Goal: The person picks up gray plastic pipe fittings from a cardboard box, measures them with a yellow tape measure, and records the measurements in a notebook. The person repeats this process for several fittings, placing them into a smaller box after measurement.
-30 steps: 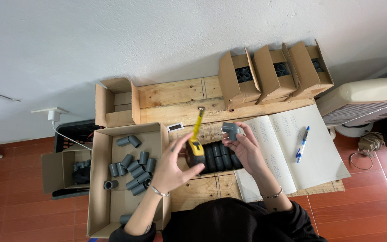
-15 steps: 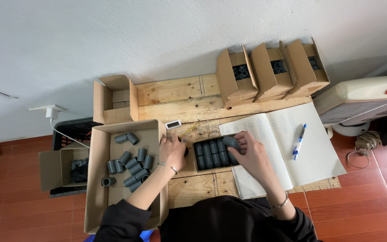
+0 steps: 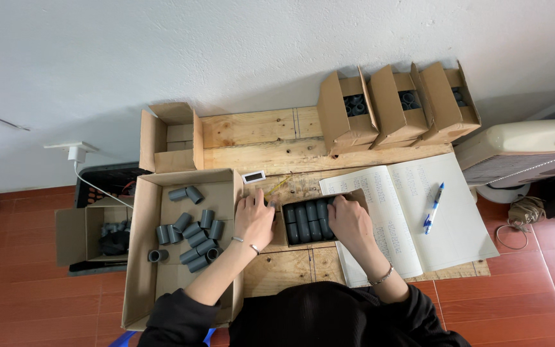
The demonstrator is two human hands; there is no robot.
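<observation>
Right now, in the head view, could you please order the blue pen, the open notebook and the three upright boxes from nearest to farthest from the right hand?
1. Open notebook, under and beside the right hand.
2. Blue pen, farther right on the notebook.
3. Three upright boxes, along the table's far edge.

The person wears a black top with long sleeves pushed up above the elbows, leaving both forearms bare. The fabric looks plain and dark, with soft folds across the chest and shoulders. A thin silvery bracelet circles the wrist of the left hand (image 3: 254, 218), and a similar slim bracelet sits on the wrist of the right hand (image 3: 349, 223). No gloves cover either hand.
</observation>
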